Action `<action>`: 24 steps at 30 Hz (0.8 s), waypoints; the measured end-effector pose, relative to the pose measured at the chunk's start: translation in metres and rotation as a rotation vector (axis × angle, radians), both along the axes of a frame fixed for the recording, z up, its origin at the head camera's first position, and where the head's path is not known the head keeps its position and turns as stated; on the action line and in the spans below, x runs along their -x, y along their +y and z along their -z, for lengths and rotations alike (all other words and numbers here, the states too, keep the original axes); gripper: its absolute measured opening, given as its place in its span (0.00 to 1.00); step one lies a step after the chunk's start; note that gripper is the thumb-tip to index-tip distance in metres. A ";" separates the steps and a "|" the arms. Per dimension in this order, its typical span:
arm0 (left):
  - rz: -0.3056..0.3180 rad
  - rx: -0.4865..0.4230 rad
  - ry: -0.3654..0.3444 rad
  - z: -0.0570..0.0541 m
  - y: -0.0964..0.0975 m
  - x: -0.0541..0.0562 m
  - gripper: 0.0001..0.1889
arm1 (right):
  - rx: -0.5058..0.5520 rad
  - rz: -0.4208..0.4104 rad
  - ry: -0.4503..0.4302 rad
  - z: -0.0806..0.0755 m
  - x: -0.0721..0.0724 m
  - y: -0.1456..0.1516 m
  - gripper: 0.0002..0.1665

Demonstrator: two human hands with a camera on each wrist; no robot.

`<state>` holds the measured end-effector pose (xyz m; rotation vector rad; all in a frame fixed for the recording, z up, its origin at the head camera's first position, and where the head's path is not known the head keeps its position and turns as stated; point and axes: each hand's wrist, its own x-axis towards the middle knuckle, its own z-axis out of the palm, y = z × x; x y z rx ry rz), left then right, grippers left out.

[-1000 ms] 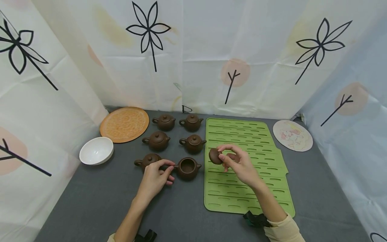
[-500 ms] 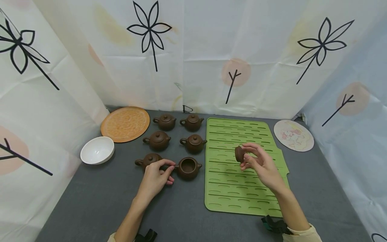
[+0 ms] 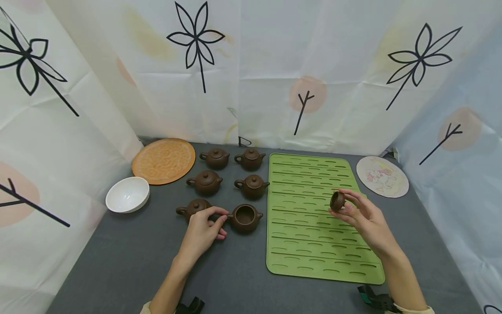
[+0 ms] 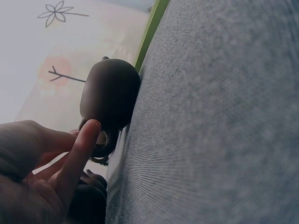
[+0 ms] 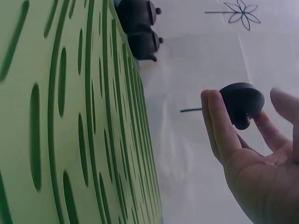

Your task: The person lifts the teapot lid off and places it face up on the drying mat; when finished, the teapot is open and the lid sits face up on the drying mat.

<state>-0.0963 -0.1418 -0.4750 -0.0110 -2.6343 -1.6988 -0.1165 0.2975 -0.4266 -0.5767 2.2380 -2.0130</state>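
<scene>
A brown teapot without its lid (image 3: 245,218) stands upright in the front row, its round opening facing up. My left hand (image 3: 205,225) pinches this teapot's handle between thumb and fingers; the left wrist view shows the handle loop (image 4: 103,142) beside a fingertip. Over the right part of the green ribbed mat (image 3: 306,253), my right hand (image 3: 362,218) holds the small brown lid (image 3: 337,201) by its edge, turned on its side. In the right wrist view the lid's knob (image 5: 241,121) points down toward the palm.
Several lidded brown teapots (image 3: 206,182) stand in two columns left of the mat; one (image 3: 196,206) is partly behind my left hand. An orange round mat (image 3: 164,161) and a white bowl (image 3: 127,195) lie far left. A patterned round mat (image 3: 382,176) lies at the right.
My right hand has carried the lid rightward from near the teapot across the green mat, tilting it further. My left hand has stayed at the teapot's handle.
</scene>
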 end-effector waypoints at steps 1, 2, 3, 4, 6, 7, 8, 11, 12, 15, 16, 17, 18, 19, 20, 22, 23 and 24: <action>0.001 0.000 0.001 0.000 0.000 0.000 0.06 | 0.002 0.010 -0.009 0.000 0.000 0.004 0.29; 0.001 0.000 0.002 0.000 0.000 0.000 0.06 | 0.002 0.020 -0.012 0.000 0.000 0.007 0.30; 0.001 0.000 0.004 0.000 0.000 0.000 0.06 | 0.001 0.032 -0.012 0.001 0.001 0.010 0.32; 0.001 0.000 0.005 0.000 0.000 0.000 0.06 | -0.005 0.045 -0.011 0.001 0.001 0.013 0.33; -0.001 0.003 0.007 0.001 0.000 0.001 0.06 | -0.018 0.064 -0.010 0.002 0.002 0.017 0.36; -0.003 0.004 0.006 0.001 0.000 0.001 0.06 | -0.022 0.069 -0.007 0.003 0.002 0.019 0.37; -0.004 0.004 0.006 0.000 0.000 0.001 0.06 | -0.024 0.074 -0.008 0.004 0.002 0.021 0.37; -0.006 0.008 0.007 0.000 0.000 0.000 0.06 | -0.071 0.098 -0.006 0.007 0.001 0.027 0.38; -0.008 0.009 0.005 0.000 0.000 0.000 0.06 | -0.090 0.109 -0.009 0.008 0.001 0.029 0.38; -0.010 0.014 0.001 0.001 0.000 0.000 0.06 | -0.141 0.136 -0.031 0.012 -0.001 0.035 0.39; -0.011 0.016 0.000 0.001 0.000 0.000 0.05 | -0.164 0.143 -0.033 0.013 -0.001 0.038 0.40; -0.011 0.017 -0.001 0.002 0.000 0.000 0.05 | -0.182 0.148 -0.037 0.013 -0.001 0.041 0.40; -0.010 0.016 -0.001 0.002 0.000 0.000 0.05 | -0.204 0.152 -0.037 0.014 0.000 0.043 0.40; -0.010 0.015 -0.001 0.002 0.000 0.000 0.05 | -0.229 0.155 -0.034 0.014 0.001 0.046 0.40; -0.009 0.012 0.001 0.002 0.000 0.000 0.05 | -0.259 0.157 -0.027 0.015 0.001 0.050 0.40; -0.009 0.012 0.003 0.002 0.000 0.000 0.05 | -0.320 0.160 -0.016 0.015 0.004 0.056 0.40; -0.009 0.011 0.003 0.002 0.000 0.000 0.05 | -0.331 0.156 -0.022 0.015 0.005 0.058 0.40; -0.009 0.011 0.003 0.001 0.000 0.000 0.05 | -0.345 0.150 -0.032 0.016 0.007 0.061 0.41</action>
